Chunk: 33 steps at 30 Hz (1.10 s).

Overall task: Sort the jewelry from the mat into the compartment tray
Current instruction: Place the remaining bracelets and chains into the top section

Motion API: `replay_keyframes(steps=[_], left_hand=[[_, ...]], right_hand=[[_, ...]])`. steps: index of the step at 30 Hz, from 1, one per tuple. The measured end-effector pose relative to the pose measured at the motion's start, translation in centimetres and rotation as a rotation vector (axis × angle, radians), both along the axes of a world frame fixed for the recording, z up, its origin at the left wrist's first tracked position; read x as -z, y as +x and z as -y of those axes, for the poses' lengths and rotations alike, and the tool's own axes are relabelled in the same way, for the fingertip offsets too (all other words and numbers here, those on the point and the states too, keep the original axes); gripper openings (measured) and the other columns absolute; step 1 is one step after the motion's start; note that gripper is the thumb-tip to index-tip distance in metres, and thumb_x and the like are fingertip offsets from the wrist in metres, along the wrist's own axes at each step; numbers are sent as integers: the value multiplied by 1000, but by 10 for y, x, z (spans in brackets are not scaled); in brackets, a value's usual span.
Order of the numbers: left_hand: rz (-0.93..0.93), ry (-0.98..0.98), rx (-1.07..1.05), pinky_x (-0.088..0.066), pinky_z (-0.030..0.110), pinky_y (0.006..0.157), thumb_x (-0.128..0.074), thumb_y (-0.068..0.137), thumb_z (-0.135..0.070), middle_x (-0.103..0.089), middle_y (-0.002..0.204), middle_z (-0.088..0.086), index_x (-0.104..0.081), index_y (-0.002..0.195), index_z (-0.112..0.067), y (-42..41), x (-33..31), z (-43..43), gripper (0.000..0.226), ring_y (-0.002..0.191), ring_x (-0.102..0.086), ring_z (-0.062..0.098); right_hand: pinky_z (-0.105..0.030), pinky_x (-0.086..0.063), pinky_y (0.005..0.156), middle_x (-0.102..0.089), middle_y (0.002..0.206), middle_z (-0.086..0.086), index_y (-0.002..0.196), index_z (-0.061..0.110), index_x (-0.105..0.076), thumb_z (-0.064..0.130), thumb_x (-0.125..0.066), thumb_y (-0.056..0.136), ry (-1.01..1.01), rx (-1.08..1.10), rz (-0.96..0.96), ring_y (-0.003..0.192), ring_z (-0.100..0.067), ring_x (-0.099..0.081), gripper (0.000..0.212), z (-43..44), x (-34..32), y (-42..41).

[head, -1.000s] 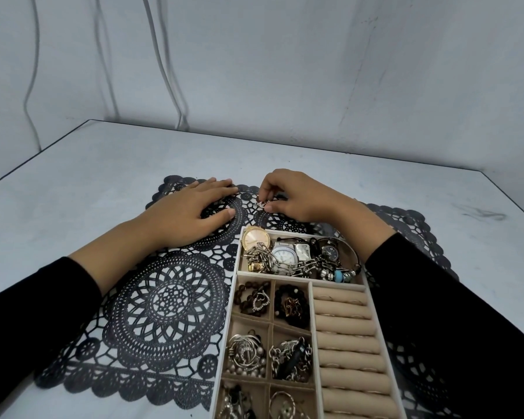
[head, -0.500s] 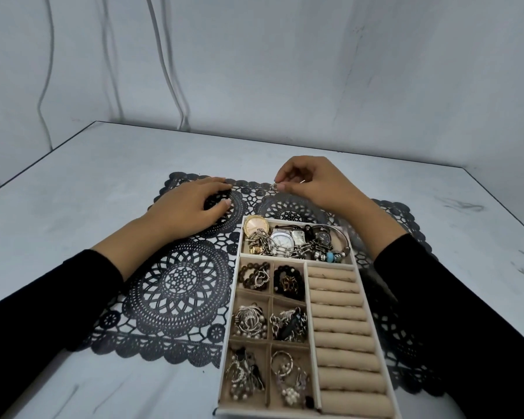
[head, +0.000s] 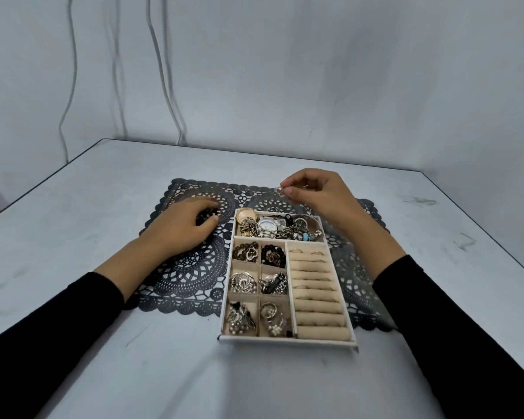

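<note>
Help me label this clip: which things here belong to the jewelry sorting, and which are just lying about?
Job in hand:
right hand, pinching a small silver piece
left hand, resting on the lace mat
compartment tray

Lying about:
table
cables on the wall
</note>
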<state>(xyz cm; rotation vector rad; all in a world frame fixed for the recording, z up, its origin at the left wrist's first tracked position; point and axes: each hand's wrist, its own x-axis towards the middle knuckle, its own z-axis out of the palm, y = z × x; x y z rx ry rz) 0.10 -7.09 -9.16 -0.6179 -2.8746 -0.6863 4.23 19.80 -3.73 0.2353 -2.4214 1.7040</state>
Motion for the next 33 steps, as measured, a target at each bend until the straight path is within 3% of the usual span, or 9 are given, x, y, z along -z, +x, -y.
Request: replay_keyframes(steps=[4,6,9,14,24,33], left_hand=[[-4,52,-11,-37,31,105,-54,97,-35,-51,145,-5,-56,136,-22,20,1,0,41,130,-48,15],[-3,51,4,-36,30,105,-53,97,-35,-51,145,-5,-56,136,-21,29,2,-1,41,130,-48,15],[3,37,15,-32,31,110,-51,98,-37,-47,148,-3,-54,138,-21,41,5,-1,43,135,-43,15],[-8,-16,13,-30,33,113,-48,99,-39,-41,153,-2,-48,143,-20,58,8,-3,48,139,-39,16],[-35,-31,1,-33,36,113,-46,100,-36,-41,152,0,-48,143,-18,78,9,-1,47,139,-39,18],[-35,-18,-13,-34,37,113,-48,99,-36,-43,151,-1,-50,141,-19,79,11,0,46,139,-39,17]], right_hand=[[-46,-55,86,-71,92,-15,91,14,-73,9,-72,83,-12,14,-6,83,-21,-68,10,4,-1,20],[-36,-58,79,-72,92,-14,95,10,-72,8,-71,84,-35,11,-6,82,-18,-68,12,7,-2,31],[-11,-49,62,-71,93,-13,101,4,-70,5,-67,86,-64,3,-1,79,-13,-67,16,15,-1,49],[-21,-54,79,-73,93,-11,99,6,-72,4,-69,84,-121,-1,9,85,-15,-69,16,19,7,68],[-18,-54,71,-72,89,-13,98,4,-72,3,-69,83,-149,31,19,75,-13,-68,15,20,12,101],[-24,-56,78,-73,88,-11,96,5,-73,2,-70,82,-14,-7,38,78,-12,-68,15,19,15,97]])
